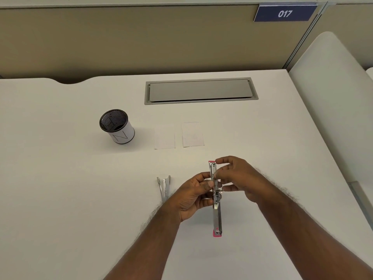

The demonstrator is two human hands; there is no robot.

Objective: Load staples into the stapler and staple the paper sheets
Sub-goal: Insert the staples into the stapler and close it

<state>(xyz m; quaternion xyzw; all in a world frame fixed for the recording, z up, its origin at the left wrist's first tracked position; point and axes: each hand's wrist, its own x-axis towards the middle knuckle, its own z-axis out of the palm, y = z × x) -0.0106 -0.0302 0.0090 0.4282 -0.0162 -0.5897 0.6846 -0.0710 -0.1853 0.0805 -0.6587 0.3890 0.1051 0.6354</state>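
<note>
Low in the frame's centre, the stapler (215, 199) is swung fully open into one long strip with pink ends, held above the desk (80, 188) between both hands. The left hand (193, 196) grips its middle from the left; the right hand (236, 176) pinches its upper half from the right. Two paper sheets (178, 135) lie side by side just above the hands. A second stapler (164, 186) lies just left of the left hand. A mesh cup (117, 126) stands left of the sheets, and a cable hatch (200, 90) sits near the desk's far edge.
</note>
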